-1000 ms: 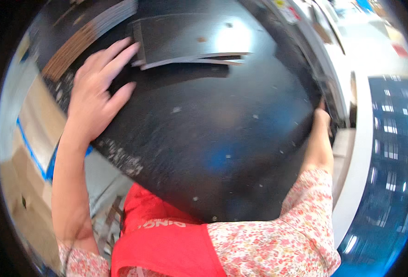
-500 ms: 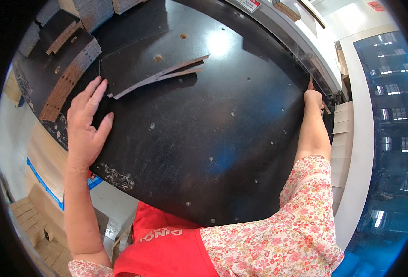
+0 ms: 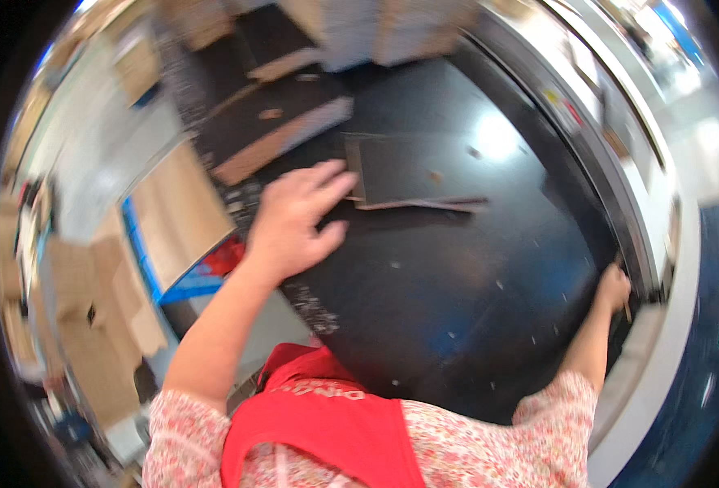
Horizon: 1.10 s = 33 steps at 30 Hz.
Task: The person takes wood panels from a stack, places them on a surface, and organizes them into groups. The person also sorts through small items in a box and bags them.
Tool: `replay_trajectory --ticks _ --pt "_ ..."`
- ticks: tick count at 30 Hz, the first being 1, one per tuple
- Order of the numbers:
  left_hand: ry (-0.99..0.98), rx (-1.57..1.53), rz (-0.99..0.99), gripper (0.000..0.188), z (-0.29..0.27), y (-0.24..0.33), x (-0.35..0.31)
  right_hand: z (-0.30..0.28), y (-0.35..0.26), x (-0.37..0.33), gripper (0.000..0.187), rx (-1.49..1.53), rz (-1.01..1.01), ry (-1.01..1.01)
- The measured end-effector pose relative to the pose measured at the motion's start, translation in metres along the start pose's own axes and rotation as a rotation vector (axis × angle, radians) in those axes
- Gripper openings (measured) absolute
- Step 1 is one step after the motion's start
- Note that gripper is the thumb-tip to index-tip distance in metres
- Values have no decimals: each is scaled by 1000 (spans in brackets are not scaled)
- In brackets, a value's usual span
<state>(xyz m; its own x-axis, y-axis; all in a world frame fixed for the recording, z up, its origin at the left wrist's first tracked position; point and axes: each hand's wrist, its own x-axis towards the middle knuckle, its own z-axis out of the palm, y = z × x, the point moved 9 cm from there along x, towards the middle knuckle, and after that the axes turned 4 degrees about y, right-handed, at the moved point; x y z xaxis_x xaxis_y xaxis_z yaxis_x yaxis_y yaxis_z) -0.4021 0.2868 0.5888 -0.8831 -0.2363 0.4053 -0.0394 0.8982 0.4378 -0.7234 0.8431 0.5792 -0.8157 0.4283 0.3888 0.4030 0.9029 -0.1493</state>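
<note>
My left hand (image 3: 298, 220) is open, fingers spread, with its fingertips at the left end of a flat dark board (image 3: 404, 167) on the black tabletop (image 3: 424, 276). A thin strip with a pale edge (image 3: 432, 203) lies along the board's near side. Far to the right, my right hand (image 3: 614, 288) is closed low beside the machine's rail. A narrow brown piece (image 3: 627, 309) shows by that hand; blur hides how the fingers meet it.
Thick dark boards with raw brown edges (image 3: 286, 138) are stacked left of the board, and pale blocks (image 3: 343, 32) stand behind. A white machine with a dark rail (image 3: 571, 138) borders the right side. Cardboard (image 3: 91, 317) and a blue-edged crate (image 3: 144, 252) are at lower left.
My view has swung left, so the table and both hands appear further right. My left hand stays by the board's left end, and the right stays at the rail. The picture is now blurred.
</note>
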Motion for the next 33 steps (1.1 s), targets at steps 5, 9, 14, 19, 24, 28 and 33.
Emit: replay_trajectory --ticks 5,9,14,19,24,28,33 --pt "123 -26 87 57 -7 -1 -6 37 -26 4 43 92 -615 196" --pt "258 -88 79 47 -15 4 -18 42 -75 -28 41 213 -721 81" --pt "497 -178 108 32 -29 38 -68 10 -140 -100 31 584 -941 57" --pt "484 -81 82 30 -40 61 -166 -109 -216 -258 11 940 -1344 -63" --pt "372 -26 -395 27 -36 5 -272 -200 -253 -398 7 1183 -1852 -161" --pt "305 -91 -698 25 -20 -31 -345 -255 -277 -511 16 1144 -2110 -573" --pt "203 -177 -847 26 21 -57 -397 -274 -260 -683 28 721 -2665 -887"
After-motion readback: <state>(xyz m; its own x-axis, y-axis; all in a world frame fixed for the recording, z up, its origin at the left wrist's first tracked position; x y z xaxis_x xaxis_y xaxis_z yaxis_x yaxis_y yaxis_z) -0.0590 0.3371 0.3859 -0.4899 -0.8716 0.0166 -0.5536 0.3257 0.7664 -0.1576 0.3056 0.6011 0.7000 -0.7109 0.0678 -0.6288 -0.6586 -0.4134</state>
